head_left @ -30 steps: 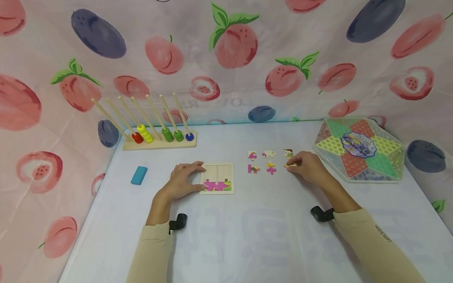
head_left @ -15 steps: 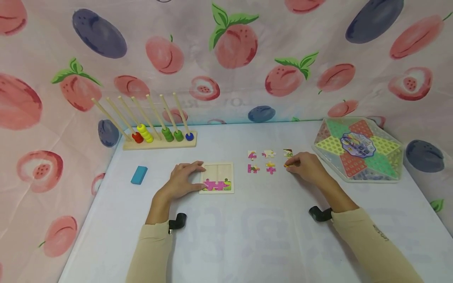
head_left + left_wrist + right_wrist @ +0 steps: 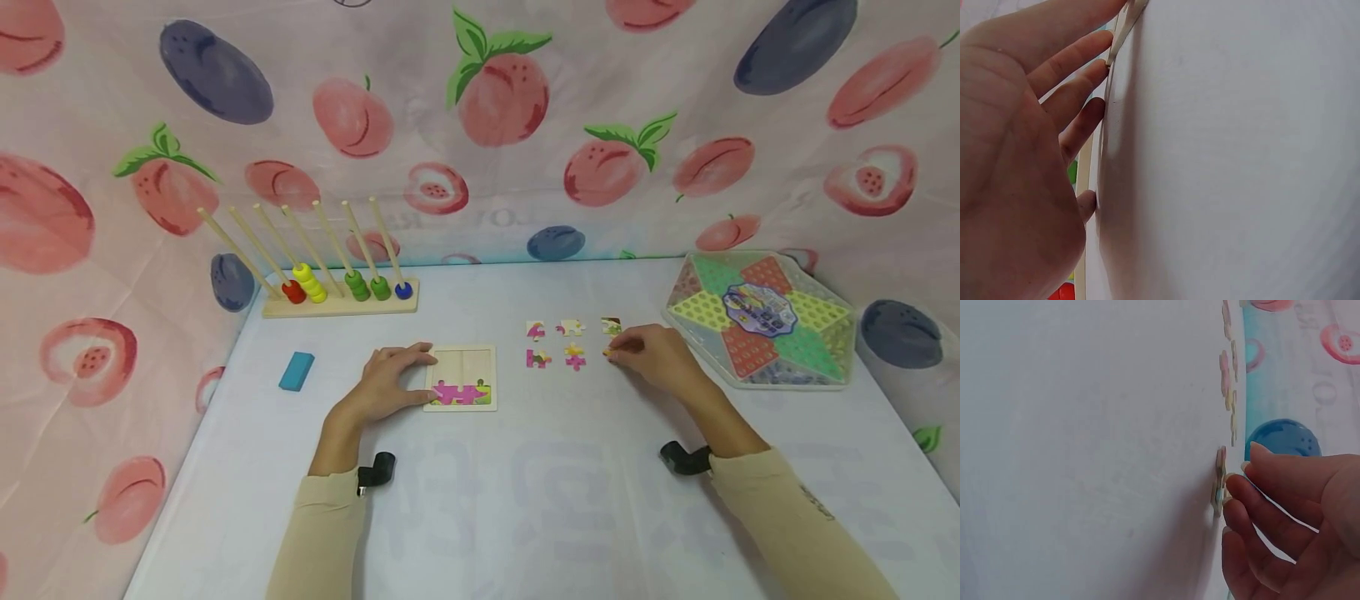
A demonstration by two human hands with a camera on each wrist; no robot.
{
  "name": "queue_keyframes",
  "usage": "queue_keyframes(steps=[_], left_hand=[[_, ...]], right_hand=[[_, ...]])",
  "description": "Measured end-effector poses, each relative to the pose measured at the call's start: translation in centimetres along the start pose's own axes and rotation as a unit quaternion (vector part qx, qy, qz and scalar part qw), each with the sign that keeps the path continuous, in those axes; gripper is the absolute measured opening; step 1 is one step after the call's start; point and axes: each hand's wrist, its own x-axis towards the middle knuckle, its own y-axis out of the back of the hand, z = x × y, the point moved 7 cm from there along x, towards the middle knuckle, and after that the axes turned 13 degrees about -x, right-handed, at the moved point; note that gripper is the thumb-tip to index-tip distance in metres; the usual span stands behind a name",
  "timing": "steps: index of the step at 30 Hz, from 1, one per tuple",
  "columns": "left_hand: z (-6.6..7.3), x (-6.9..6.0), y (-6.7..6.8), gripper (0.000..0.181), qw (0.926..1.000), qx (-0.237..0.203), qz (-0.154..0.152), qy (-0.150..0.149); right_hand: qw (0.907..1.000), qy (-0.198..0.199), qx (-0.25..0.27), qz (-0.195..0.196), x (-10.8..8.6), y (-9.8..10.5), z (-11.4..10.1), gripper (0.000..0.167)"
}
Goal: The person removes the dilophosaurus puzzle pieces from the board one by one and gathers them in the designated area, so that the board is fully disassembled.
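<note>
My left hand (image 3: 385, 383) rests at the left edge of a small wooden puzzle tray (image 3: 492, 367), thumb at its lower left corner and fingertips at the upper left. Pink and green puzzle pieces (image 3: 461, 393) fill the tray's lower strip; bare wood shows above. In the left wrist view the fingers of the left hand (image 3: 1029, 150) reach out fairly straight. To the right, my right hand (image 3: 651, 357) pinches a puzzle piece (image 3: 607, 352) with yellow on it, mostly covered by the fingertips. Several loose pieces (image 3: 574, 358) lie in two rows beside it.
An abacus (image 3: 341, 307) with coloured beads on upright rods stands at the back left. A blue block (image 3: 297, 371) lies left of the left hand. A hexagonal game box (image 3: 761, 321) sits at the right, close behind the right hand. Fruit-print cloth (image 3: 502, 208) hangs behind the table.
The right hand stays at the same piece, its fingers closing in so that less of the piece shows. The left hand and tray hold still.
</note>
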Motion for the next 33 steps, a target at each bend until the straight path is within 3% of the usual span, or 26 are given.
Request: queue_keyframes(steps=[6,12,19,26,33], left_hand=[[0.1,0.0,0.0,0.056,0.9999,0.006,-0.005,-0.008],[0.2,0.0,0.0,0.060,0.9997,0.011,-0.021,-0.004],[-0.2,0.2,0.2,0.067,0.9992,0.019,-0.033,0.016],[-0.3,0.2,0.4,0.071,0.9986,0.017,-0.040,0.029],[-0.1,0.1,0.5,0.070,0.9985,0.014,-0.042,0.033]], right_hand=[[1.0000,-0.003,0.005,0.004,0.1,0.2,-1.5,0.028],[0.9996,0.021,0.019,0.002,0.5,-0.4,-5.2,0.027],[0.9948,0.095,0.033,-0.018,1.2,-2.0,-11.4,0.026],[0.9802,0.188,0.029,-0.054,1.7,-3.8,-16.4,0.030],[0.9684,0.222,0.037,-0.108,1.8,-5.4,-19.8,0.035]])
